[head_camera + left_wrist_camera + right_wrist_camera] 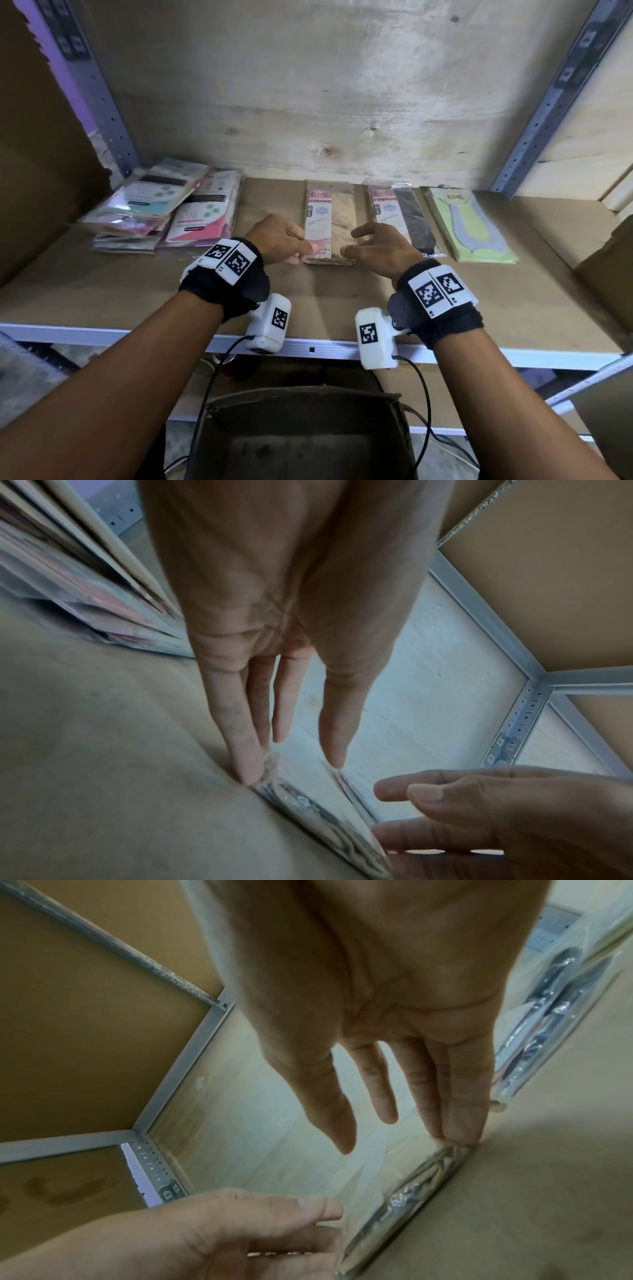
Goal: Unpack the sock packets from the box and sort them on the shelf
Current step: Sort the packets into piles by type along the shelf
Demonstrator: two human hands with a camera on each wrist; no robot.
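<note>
A stack of beige sock packets [329, 222] lies flat in the middle of the cardboard-lined shelf [342, 294]. My left hand [281, 240] touches its near left edge with straight fingers [248, 764], and the beige packets [325, 818] run away from them. My right hand [376, 245] is at the near right edge, its straight fingertips [460, 1131] on the corner of the beige packets [404, 1199]. Neither hand grips anything. The open cardboard box [301, 435] stands on the floor below the shelf, its inside dark.
Black sock packets [406, 219] lie just right of the beige stack, and green ones [471, 228] further right. A loose pile of mixed packets [161, 209] sits at the shelf's left. Metal uprights [102, 102] and a plywood back wall enclose the shelf.
</note>
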